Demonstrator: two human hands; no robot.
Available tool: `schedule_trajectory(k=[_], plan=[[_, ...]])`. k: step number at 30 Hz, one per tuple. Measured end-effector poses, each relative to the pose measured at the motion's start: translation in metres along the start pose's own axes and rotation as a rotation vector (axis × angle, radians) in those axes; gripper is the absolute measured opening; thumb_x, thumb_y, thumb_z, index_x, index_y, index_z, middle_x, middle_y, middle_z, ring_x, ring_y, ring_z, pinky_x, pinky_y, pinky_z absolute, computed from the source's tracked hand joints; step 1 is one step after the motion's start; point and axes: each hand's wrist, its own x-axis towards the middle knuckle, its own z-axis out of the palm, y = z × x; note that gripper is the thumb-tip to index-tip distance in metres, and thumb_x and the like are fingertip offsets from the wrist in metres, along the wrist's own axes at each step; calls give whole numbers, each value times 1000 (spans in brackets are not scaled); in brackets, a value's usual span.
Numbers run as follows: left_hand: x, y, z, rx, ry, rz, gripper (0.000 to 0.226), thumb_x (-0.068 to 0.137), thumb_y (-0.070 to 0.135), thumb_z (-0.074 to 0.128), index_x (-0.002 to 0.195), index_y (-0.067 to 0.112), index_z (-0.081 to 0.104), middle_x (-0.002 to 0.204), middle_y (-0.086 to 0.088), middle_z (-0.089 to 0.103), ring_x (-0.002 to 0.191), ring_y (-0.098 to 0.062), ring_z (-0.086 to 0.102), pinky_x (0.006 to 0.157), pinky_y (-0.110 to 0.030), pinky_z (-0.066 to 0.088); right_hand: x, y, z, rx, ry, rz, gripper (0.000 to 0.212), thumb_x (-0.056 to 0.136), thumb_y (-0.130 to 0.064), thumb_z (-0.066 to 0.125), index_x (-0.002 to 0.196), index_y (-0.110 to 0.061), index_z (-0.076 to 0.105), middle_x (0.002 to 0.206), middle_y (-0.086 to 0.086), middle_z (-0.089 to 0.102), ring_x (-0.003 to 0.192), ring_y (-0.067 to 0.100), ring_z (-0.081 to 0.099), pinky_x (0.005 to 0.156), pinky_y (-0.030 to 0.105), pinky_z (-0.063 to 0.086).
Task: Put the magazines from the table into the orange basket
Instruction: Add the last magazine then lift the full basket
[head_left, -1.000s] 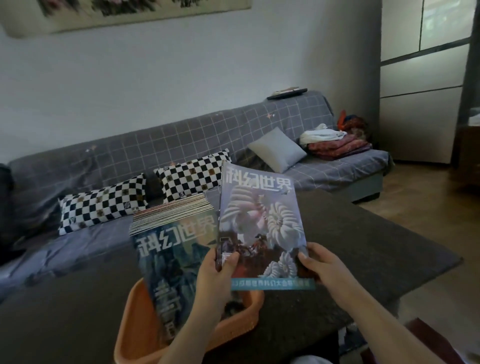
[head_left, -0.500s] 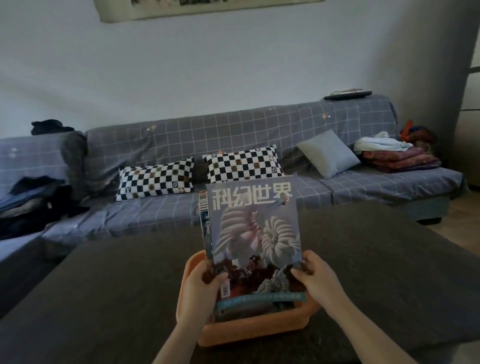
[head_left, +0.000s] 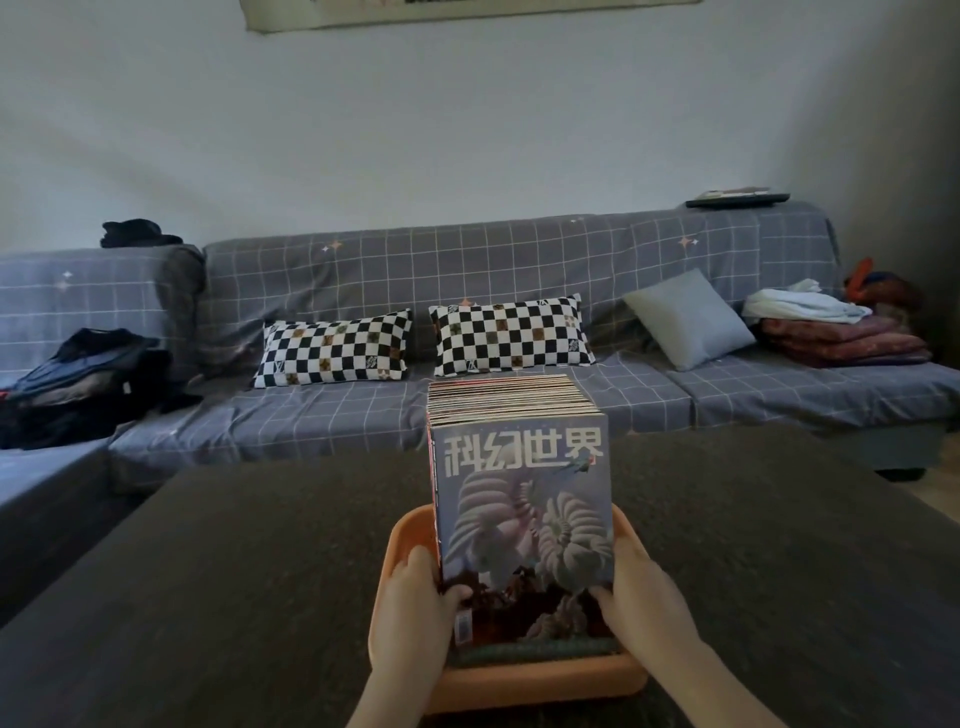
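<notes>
Head view: low in the centre of the frame an orange basket (head_left: 524, 685) sits on a dark table (head_left: 234, 571), and a thick block of magazines (head_left: 519, 514) stands upright inside it, spines and page edges fanning back toward the sofa. The front magazine (head_left: 524, 530) faces the camera, its cover blue-grey with large pale characters across the top and pale ribbed shell-like shapes below. Its lower edge dips behind the near rim of the basket.

The left hand (head_left: 413, 618), at the lower centre-left, grips the left edge of the front magazine: the thumb curls over the cover near a small barcode label, and the other fingers wrap behind, out of sight. The right hand (head_left: 641, 603), at the lower centre-right, holds the right edge of the stack, fingers curled round it with the tips showing on the cover; the rest of them cannot be told. Both forearms run up from the bottom edge of the frame.

Across the middle of the frame stretches a grey checked sofa (head_left: 493, 291). On it lean two black-and-white chequered cushions (head_left: 426, 343) in the centre and a plain grey cushion (head_left: 688, 319) to the right. Folded blankets (head_left: 836, 332), red under white, lie at the far right. A dark bag (head_left: 78, 379) and heaped dark clothes sit at the left of the frame. A flat dark object (head_left: 737, 198) rests on the sofa back at upper right
</notes>
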Motion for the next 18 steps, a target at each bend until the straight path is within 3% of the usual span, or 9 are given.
schedule_trajectory(k=[3, 5, 7, 9, 11, 13, 15, 18], plan=[[1, -1, 1, 5, 20, 13, 32, 80, 33, 74, 75, 26, 44, 80, 8, 58, 71, -6, 57, 63, -23, 48, 2, 2, 2, 47, 23, 25, 58, 86, -30, 61, 135, -26, 30, 112, -4, 63, 85, 10, 63, 68, 27, 53], [1, -2, 1, -15, 33, 1, 30, 79, 34, 75, 74, 26, 46, 77, 8, 59, 68, -6, 58, 60, -23, 48, 3, 4, 4, 114, 59, 40, 67, 85, -26, 63, 139, -26, 23, 109, -6, 64, 70, 1, 58, 53, 17, 44], [4, -4, 2, -18, 24, -15, 29, 79, 38, 75, 80, 23, 50, 82, 8, 62, 68, -5, 59, 61, -23, 51, 2, 4, 5, 129, 101, 22, 72, 84, -25, 65, 141, -28, 20, 110, -6, 64, 65, -4, 53, 47, 11, 36], [9, -7, 6, -35, 28, 11, 38, 79, 40, 74, 103, 22, 50, 107, 8, 60, 84, -5, 59, 69, -19, 49, 3, 4, 6, 147, 140, -36, 76, 82, -29, 67, 143, -27, 22, 124, -5, 58, 90, 3, 61, 64, 11, 41], [20, -9, 8, -155, 19, 67, 66, 80, 39, 73, 135, 21, 39, 127, 5, 51, 103, -7, 56, 78, -18, 45, 10, 3, 7, 237, 151, -109, 75, 82, -31, 68, 143, -22, 26, 134, -3, 50, 112, 11, 55, 81, 18, 41], [31, -6, 7, -359, -69, 121, 70, 84, 38, 69, 143, 27, 32, 131, 11, 52, 101, 4, 57, 78, -14, 48, 18, -2, 5, 420, 95, -131, 69, 82, -32, 68, 140, -20, 34, 129, -1, 52, 108, 10, 54, 87, 20, 43], [38, -2, 7, -633, -250, 65, 74, 82, 43, 68, 144, 34, 27, 132, 13, 53, 100, 8, 60, 79, -15, 53, 23, -6, 6, 673, 19, -95, 62, 82, -31, 68, 135, -18, 39, 122, 2, 58, 107, 15, 58, 92, 32, 48], [45, -6, 15, -895, -453, -91, 103, 69, 49, 71, 152, 32, 13, 146, -3, 44, 120, -19, 55, 101, -40, 48, 27, -6, 13, 867, 10, -64, 53, 82, -32, 68, 129, -21, 44, 117, 1, 61, 106, 19, 61, 92, 41, 49]])
